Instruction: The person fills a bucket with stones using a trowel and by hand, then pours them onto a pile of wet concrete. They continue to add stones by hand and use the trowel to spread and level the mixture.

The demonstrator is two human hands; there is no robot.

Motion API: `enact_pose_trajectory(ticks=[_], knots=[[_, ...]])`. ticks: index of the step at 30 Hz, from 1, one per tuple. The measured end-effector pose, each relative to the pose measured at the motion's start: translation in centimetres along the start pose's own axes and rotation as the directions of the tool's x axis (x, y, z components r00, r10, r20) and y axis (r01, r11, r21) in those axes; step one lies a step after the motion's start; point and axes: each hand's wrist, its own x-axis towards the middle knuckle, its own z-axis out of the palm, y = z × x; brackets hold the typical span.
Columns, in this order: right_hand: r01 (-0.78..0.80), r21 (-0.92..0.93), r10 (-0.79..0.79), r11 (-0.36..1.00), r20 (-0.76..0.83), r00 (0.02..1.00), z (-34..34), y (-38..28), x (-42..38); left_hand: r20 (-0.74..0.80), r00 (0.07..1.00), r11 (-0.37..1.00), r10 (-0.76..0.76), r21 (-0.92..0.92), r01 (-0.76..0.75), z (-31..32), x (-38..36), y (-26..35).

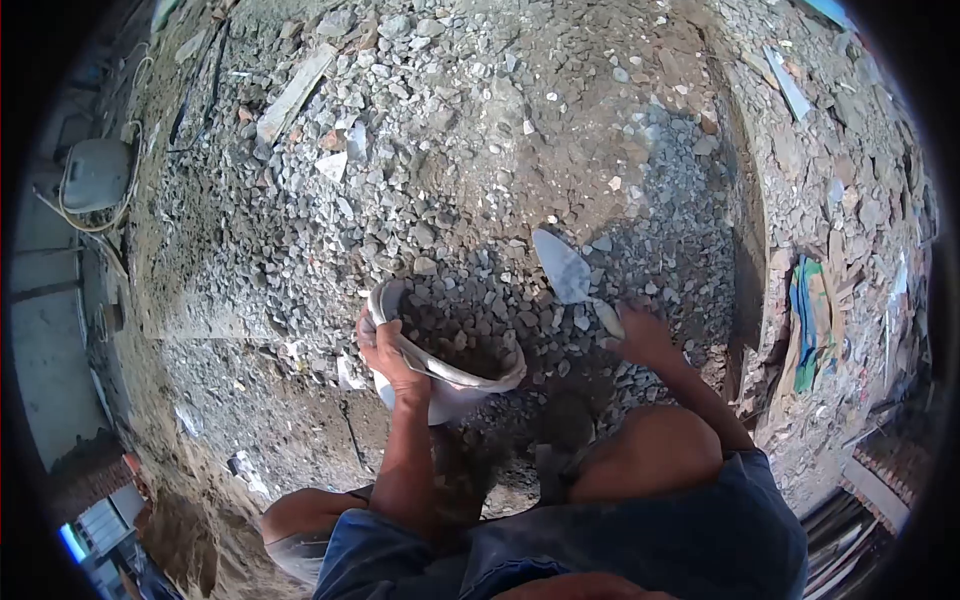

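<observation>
My left hand (394, 361) grips the near-left rim of a pale bucket (455, 403), fingers wrapped over its edge. The bucket is tilted with its mouth facing away from me, and dark stones or dirt show inside. In my right hand (643, 336) is a trowel (563, 265), held by its light handle. Its flat, pale blade points forward and left, resting on or just above the gravel (480, 290), to the right of the bucket. Part of the bucket's lower side is hidden behind my left forearm.
Loose stones cover the ground all around. A flat board (296, 95) lies far left, with a white scrap (332, 166) near it. At left stands a grey wheelbarrow-like tub (97, 175). A colourful crumpled sack (815, 322) lies at right beyond a ground edge (752, 200).
</observation>
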Motion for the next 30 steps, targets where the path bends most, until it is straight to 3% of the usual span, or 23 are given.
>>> enact_pose_trajectory(ticks=[1, 2, 4, 7, 8, 10, 12, 14, 15, 16, 20, 22, 25, 27, 30], knots=[[-0.055, 0.022, 0.052, 0.998, 0.120, 0.991, 0.2, -0.6, 0.4, 0.084, 0.996, 0.999, 0.031, -0.020, -0.029, -0.1, 0.2, -0.1], [-0.107, 0.043, 0.094, 0.993, 0.237, 0.967, 0.2, -1.1, 0.9, 0.059, 0.998, 1.000, 0.005, -0.003, -0.005, -0.2, 0.1, 0.2], [-0.106, 0.182, 0.075, 0.978, 0.166, 0.983, -0.9, -1.3, 1.2, 0.026, 1.000, 0.999, 0.002, 0.052, -0.003, -0.8, 0.3, -0.2], [-0.180, 0.554, -0.018, 0.813, 0.334, 0.942, -2.6, -0.5, 2.3, 0.089, 0.995, 0.996, 0.055, 0.063, -0.060, -2.3, 1.5, -1.5], [-0.187, 0.555, -0.009, 0.810, 0.331, 0.944, -2.9, 0.1, 2.6, 0.100, 0.994, 0.996, 0.051, 0.061, -0.058, -2.4, 1.6, -1.7], [0.121, 0.617, -0.105, 0.777, -0.062, 0.992, -3.5, 1.2, 3.6, 0.153, 0.988, 0.999, 0.016, -0.049, -0.008, -2.9, 1.9, -1.9], [0.252, 0.452, -0.022, 0.856, -0.455, 0.890, -6.0, 2.5, 8.4, 0.082, 0.996, 0.998, 0.031, 0.048, -0.035, -1.8, 0.4, -0.7], [0.069, 0.406, 0.093, 0.911, -0.367, 0.926, -10.8, 2.8, 12.9, 0.129, 0.990, 0.995, 0.058, 0.076, -0.068, -1.6, 0.6, -0.7], [0.067, 0.323, 0.088, 0.944, -0.443, 0.892, -12.1, 3.7, 15.8, 0.185, 0.983, 0.999, 0.008, -0.035, -0.002, -0.6, 0.4, 0.0], [0.062, 0.240, 0.072, 0.969, -0.512, 0.856, -13.1, 4.3, 18.7, 0.177, 0.984, 0.999, 0.010, -0.033, -0.004, -0.3, 0.1, 0.2], [-0.022, 0.135, 0.079, 0.991, -0.427, 0.901, -19.0, 2.1, 28.2, 0.139, 0.989, 0.999, 0.048, -0.001, -0.048, -0.1, -0.1, -0.2], [-0.185, 0.409, 0.319, 0.894, -0.287, 0.903, -17.7, -2.4, 30.9, 0.141, 0.986, 0.995, 0.090, 0.025, -0.094, -0.3, 0.4, -0.6], [-0.057, 0.299, 0.171, 0.953, -0.371, 0.913, -14.5, -5.1, 26.9, 0.120, 0.986, 0.992, 0.112, 0.046, -0.118, 0.5, -0.1, -0.5], [0.031, 0.150, 0.015, 0.988, -0.292, 0.956, -14.8, -6.1, 22.2, 0.087, 0.994, 0.997, 0.067, 0.025, -0.069, 0.6, -0.3, -0.5], [0.034, 0.202, 0.036, 0.979, -0.334, 0.942, -16.0, -3.5, 18.8, 0.108, 0.993, 0.998, 0.055, 0.009, -0.057, 0.5, 0.1, -0.6]])
